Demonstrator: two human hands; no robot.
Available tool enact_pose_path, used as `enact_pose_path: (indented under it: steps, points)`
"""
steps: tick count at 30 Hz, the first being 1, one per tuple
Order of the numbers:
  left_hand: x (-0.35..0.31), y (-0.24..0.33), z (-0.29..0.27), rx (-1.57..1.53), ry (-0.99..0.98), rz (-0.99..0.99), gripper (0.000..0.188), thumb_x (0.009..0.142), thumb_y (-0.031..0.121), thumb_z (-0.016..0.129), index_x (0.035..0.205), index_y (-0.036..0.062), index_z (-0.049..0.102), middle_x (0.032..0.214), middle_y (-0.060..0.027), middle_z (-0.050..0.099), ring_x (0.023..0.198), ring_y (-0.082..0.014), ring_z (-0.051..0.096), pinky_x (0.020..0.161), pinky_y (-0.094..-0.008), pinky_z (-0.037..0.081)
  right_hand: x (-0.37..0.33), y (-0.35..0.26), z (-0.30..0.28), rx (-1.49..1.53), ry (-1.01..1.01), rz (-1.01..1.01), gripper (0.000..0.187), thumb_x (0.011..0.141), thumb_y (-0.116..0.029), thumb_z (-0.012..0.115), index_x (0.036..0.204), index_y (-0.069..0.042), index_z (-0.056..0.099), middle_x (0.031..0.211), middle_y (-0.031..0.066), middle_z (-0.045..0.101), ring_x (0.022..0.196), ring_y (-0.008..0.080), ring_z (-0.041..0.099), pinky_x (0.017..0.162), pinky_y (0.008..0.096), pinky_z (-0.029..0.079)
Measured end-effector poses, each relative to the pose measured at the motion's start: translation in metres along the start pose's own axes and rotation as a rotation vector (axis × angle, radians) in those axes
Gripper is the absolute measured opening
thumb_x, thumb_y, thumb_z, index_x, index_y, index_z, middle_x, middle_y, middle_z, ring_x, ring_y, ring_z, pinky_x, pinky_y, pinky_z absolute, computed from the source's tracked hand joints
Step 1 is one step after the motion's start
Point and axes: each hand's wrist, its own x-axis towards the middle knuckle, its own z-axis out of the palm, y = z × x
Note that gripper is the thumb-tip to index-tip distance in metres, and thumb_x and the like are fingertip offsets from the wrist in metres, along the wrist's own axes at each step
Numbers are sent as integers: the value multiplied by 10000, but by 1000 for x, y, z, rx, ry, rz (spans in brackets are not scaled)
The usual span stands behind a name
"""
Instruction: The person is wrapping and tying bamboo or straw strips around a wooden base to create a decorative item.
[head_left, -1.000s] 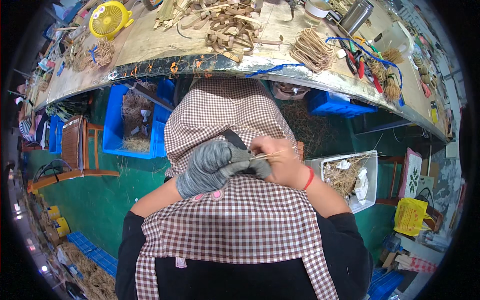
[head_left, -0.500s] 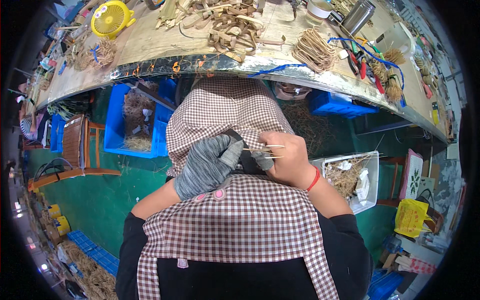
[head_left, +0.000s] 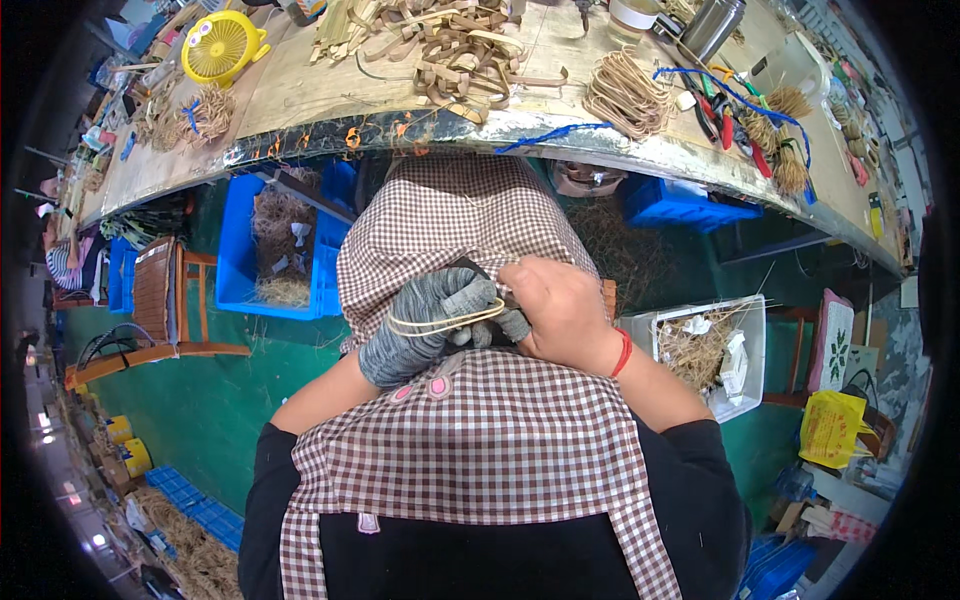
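My left hand, in a grey knitted glove, is closed above my lap. A thin pale plant strip bends in a narrow loop across its front. At the loop's right end my bare right hand, with a red cord at the wrist, is closed in a pinch on the strip. Something grey covers a fingertip of this hand. Between the hands a dark piece shows in part, and I cannot make out what it is. A brown checked apron covers my chest and lap beneath both hands.
Ahead stands a wooden workbench bearing curled brown strips, a coiled cane bundle, pliers and a yellow fan. Blue bins sit below. At right is a white bin of straw; at left, a chair.
The pale strip ends stuck out to the right past my right hand; now the strip loops leftward over the gloved hand. My left hand has turned, and the right has shifted slightly.
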Motion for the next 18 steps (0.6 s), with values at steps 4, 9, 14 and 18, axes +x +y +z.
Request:
enact_pose_path:
  steps: [4, 9, 14, 18]
  points:
    - [6, -10, -1, -130, -97, 38, 339, 977, 342, 554, 880, 39, 674, 763, -15, 649, 586, -39, 472, 562, -192, 401, 3, 2, 4, 72, 65, -53, 381, 745, -204, 700, 1038, -30, 530, 807, 132, 592, 704, 327, 614, 611, 410, 495]
    - [13, -6, 2, 29, -169, 199, 377, 985, 371, 519, 879, 30, 641, 785, -29, 644, 607, -59, 468, 583, -214, 408, 1, 7, 4, 132, 1, -50, 402, 769, -244, 704, 1057, -16, 541, 891, 149, 632, 757, 338, 639, 673, 405, 528]
    - [17, -30, -16, -96, -204, 141, 341, 949, 353, 583, 875, 26, 642, 699, -19, 600, 649, -98, 543, 610, -255, 449, -2, 2, -3, 618, 71, 109, 295, 854, -189, 719, 1054, -4, 605, 892, 130, 668, 717, 228, 640, 648, 313, 500]
    - [22, -50, -19, 254, -142, 372, 345, 983, 335, 533, 895, 20, 641, 657, -9, 581, 594, -89, 515, 581, -235, 432, 0, 3, 3, 875, 12, 259, 114, 843, -38, 659, 957, -31, 663, 887, 86, 680, 761, 185, 651, 685, 299, 512]
